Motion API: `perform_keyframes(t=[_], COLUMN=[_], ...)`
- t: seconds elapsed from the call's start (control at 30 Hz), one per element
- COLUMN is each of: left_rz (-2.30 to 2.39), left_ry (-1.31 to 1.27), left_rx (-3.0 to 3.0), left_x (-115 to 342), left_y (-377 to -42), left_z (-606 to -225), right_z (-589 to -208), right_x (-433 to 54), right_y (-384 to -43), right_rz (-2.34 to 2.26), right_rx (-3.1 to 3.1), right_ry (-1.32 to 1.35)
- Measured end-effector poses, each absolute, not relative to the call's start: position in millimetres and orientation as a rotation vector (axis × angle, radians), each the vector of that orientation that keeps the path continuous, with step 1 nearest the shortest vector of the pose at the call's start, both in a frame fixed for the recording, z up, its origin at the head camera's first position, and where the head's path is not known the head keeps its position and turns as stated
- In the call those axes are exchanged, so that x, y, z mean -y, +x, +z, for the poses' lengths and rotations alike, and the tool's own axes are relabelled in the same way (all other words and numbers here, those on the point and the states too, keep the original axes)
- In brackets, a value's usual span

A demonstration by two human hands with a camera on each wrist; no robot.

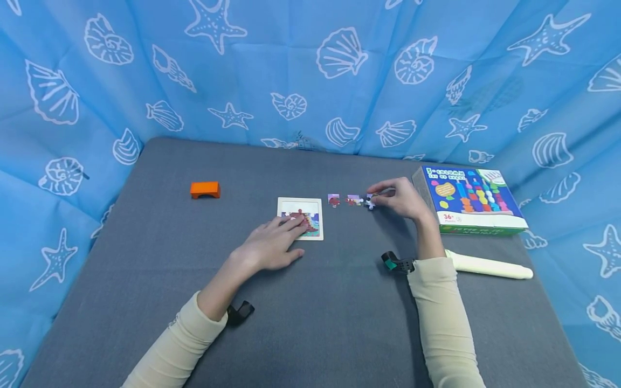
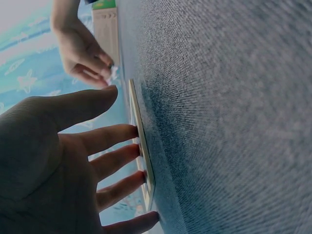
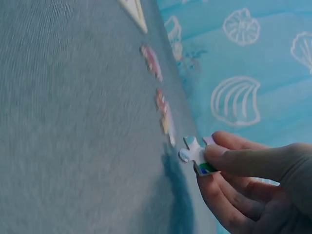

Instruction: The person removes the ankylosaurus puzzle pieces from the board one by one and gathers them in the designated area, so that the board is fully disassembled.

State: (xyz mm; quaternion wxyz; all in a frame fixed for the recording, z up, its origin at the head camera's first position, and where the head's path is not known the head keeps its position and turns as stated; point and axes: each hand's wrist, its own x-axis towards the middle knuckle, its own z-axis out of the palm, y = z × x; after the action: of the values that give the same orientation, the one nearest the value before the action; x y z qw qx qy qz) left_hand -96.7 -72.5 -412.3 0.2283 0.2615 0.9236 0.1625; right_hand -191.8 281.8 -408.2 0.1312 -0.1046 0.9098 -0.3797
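A small puzzle with a pale frame lies on the grey table, part of its picture showing a reddish figure. My left hand rests on it with straight, spread fingertips touching its surface, as the left wrist view also shows. To its right, my right hand pinches a jigsaw piece between thumb and fingers, tilted just above the cloth. Two loose jigsaw pieces lie in a row between the frame and that hand: a left one and a right one. Fingers hide part of the puzzle's picture.
An orange arch block lies at the left. A boxed toy set stands at the right, with a cream-coloured rod in front of it, partly behind the right sleeve. A blue seashell curtain hangs behind the table.
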Motion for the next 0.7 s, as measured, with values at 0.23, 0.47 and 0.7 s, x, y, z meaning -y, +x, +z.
perform_keyframes(t=[0.23, 0.47, 0.7], left_rz=[0.444, 0.453, 0.459], left_ry=[0.724, 0.721, 0.725], left_rx=[-2.543, -2.523, -2.518], left_x=[73, 74, 76], left_y=[-97, -98, -98], left_z=[-413, -413, -413], right_z=[-415, -422, -424], right_x=[-288, -289, -287], right_y=[-198, -202, -200], right_rz=[-1.025, -0.975, -1.013], right_rx=[-2.674, -2.731, -2.767], right_ry=[-0.279, -0.28, -0.256])
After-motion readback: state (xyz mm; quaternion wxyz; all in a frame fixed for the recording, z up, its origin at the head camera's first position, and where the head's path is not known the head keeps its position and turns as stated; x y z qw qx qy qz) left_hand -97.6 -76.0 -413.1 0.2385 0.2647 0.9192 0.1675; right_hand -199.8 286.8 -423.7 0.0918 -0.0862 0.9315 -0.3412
